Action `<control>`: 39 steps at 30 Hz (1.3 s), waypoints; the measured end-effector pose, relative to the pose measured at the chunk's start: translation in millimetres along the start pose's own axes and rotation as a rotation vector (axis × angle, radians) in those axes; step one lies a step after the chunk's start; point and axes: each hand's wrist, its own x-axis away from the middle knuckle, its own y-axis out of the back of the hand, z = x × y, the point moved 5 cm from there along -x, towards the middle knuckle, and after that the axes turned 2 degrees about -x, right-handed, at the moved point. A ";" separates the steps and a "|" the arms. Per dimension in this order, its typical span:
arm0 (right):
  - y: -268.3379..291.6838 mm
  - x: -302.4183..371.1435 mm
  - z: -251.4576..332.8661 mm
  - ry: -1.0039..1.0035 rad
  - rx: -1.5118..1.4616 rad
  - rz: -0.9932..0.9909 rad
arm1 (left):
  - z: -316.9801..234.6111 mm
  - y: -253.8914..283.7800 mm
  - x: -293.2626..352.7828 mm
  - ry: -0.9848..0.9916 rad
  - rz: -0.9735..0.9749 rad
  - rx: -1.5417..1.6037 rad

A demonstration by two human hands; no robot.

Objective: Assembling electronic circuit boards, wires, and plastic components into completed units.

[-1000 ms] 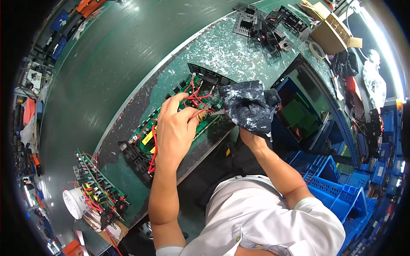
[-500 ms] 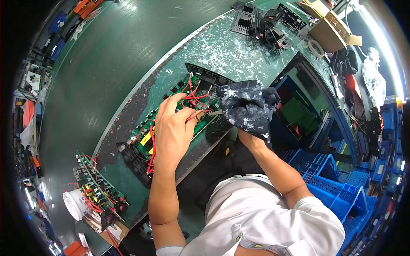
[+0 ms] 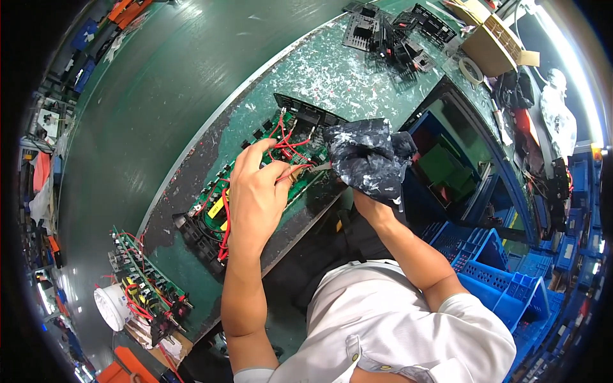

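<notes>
Left hand (image 3: 257,199) pinches red wire (image 3: 295,170) (circuit board (image 3: 317,154) beneath).

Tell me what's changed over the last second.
An orange object at lower left has come further into view. The circuit board appears slightly farther left, perhaps from head movement. Nothing was visibly grasped or released: the left hand still pinches a red wire; the black wrap mostly hides the right hand.

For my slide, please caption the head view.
Left grip pinches a red wire over a green circuit board; white-smeared black covering mostly hides the right grip.
</notes>
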 end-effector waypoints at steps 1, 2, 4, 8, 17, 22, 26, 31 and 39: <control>-2.0 0.7 -2.4 0.007 -0.033 0.018 | 0.1 0.0 0.0 0.001 0.001 0.001; -2.9 0.3 -3.3 0.013 -0.066 0.035 | 0.0 0.0 0.1 0.001 0.002 0.001; -2.5 -0.2 0.8 -0.012 -0.058 0.037 | 0.6 0.4 0.4 0.015 -0.001 0.002; -2.4 2.3 0.5 0.051 0.023 -0.092 | -0.7 -0.5 -0.9 0.006 0.000 0.032; -5.1 12.0 -5.9 0.000 -0.169 -0.058 | -3.5 3.8 -1.5 -0.003 0.000 0.035; 51.8 -55.9 -81.3 -0.511 -0.402 -0.189 | -3.9 53.0 21.3 0.117 -0.147 0.032; 92.2 -149.7 -115.9 -0.326 -0.815 -0.143 | 18.4 102.7 57.7 0.302 -0.288 0.045; 47.0 -199.7 -136.9 -0.147 -0.355 0.297 | 68.6 99.1 122.2 0.382 -0.340 0.116; 54.0 -138.6 -93.8 -0.190 -0.283 -0.115 | 79.0 87.1 146.9 0.796 -0.289 0.403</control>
